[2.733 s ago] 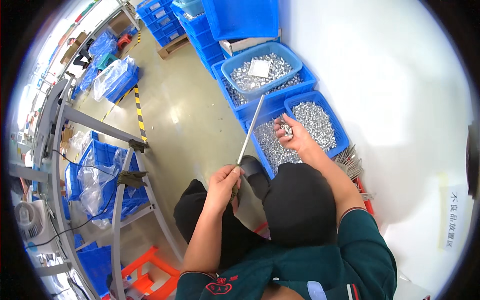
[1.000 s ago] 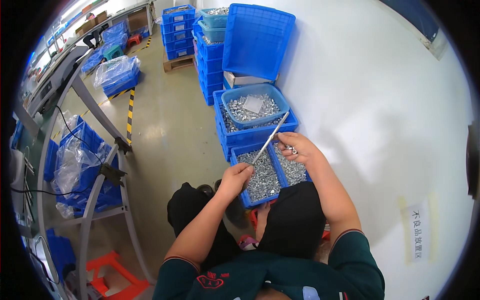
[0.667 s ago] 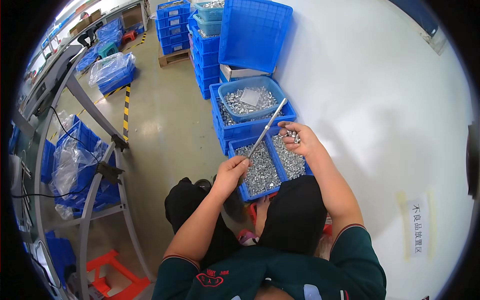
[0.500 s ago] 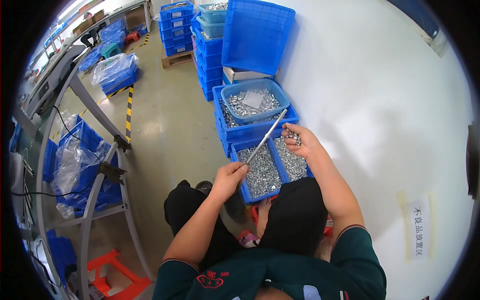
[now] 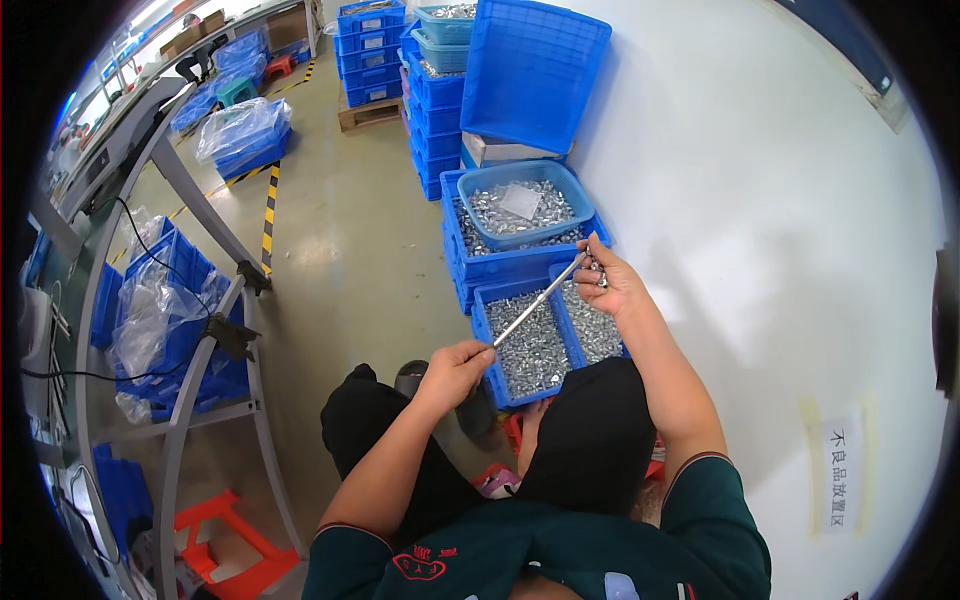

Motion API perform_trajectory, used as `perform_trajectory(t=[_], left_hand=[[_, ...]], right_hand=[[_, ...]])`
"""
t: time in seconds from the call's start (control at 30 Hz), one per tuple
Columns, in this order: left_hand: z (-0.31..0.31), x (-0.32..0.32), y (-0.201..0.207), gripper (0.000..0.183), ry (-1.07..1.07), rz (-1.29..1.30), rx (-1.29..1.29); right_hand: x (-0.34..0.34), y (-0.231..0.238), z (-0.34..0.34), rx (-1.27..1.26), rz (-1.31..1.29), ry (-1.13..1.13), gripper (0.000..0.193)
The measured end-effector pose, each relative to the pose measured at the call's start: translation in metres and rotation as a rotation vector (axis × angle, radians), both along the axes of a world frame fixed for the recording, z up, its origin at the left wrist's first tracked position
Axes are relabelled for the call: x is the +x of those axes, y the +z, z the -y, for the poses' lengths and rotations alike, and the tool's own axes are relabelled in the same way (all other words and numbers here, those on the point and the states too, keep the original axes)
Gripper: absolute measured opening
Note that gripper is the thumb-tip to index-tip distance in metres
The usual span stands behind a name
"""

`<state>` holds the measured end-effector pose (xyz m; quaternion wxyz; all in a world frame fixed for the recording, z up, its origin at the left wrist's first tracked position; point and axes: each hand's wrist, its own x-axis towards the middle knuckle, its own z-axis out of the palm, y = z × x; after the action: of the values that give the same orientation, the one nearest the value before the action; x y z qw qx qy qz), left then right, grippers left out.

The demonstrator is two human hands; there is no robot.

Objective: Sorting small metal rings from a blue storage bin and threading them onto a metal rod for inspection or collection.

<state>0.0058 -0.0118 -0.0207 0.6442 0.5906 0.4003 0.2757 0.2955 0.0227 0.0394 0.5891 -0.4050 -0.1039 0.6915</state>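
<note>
My left hand (image 5: 458,376) is closed around the near end of a thin, straight metal rod (image 5: 534,306), which slants up to the right. At the rod's far end, the thumb and forefinger of my right hand (image 5: 614,284) pinch together. Several small shiny metal parts (image 5: 597,270) are tucked in the curled fingers of that hand; their exact kind is too small to tell. Below both hands stands a blue divided bin (image 5: 572,330), with small silvery metal parts (image 5: 532,350) heaped in its two compartments.
Behind the bin, a light-blue basin (image 5: 525,235) of metal parts rests on a larger blue crate (image 5: 452,250). Stacked blue crates (image 5: 437,125) and a tilted blue tray (image 5: 535,75) stand farther back. A white wall (image 5: 740,200) borders the right; a grey-legged workbench (image 5: 188,400) the left.
My right hand's fingertips have come to the rod's far end, which stood clear of them before. The rod now tilts lower. The whole view has shifted slightly.
</note>
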Motion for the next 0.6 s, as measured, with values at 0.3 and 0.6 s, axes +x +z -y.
perform_trajectory(t=[0.3,0.6], left_hand=[[-0.003,0.002,0.003,0.026,0.006,-0.114,0.055],[-0.007,0.005,0.007,0.028,0.007,-0.204,0.163]], right_hand=[[-0.01,0.004,-0.004,0.024,0.2,-0.041,0.024],[0.003,0.004,0.0,0.09,0.322,0.015,0.023]])
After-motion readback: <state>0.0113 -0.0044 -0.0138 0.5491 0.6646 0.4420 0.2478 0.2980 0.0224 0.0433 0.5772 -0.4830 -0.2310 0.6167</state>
